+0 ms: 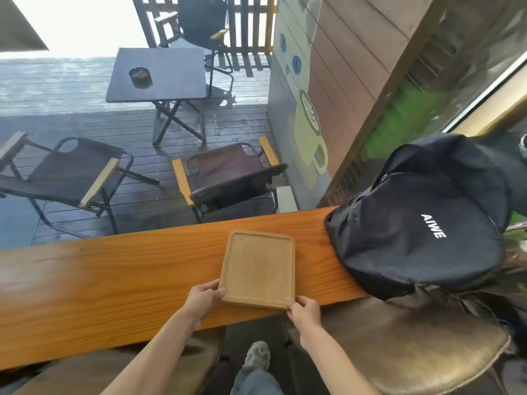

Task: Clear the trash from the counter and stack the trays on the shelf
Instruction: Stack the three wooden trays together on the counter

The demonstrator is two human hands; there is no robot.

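Observation:
A light wooden tray (259, 267) with a raised rim lies flat and empty on the orange-brown wooden counter (114, 275). My left hand (204, 299) grips the tray's near left corner, thumb on the rim. My right hand (303, 309) holds its near right corner at the counter's front edge. No trash shows on the counter, and no shelf is in view.
A black backpack (416, 220) lies on the counter's right end, close to the tray. A round stool cushion (413, 343) sits below on the right. Beyond the counter, two folding chairs (228, 175) and a small table (158, 75) with an ashtray stand on the deck.

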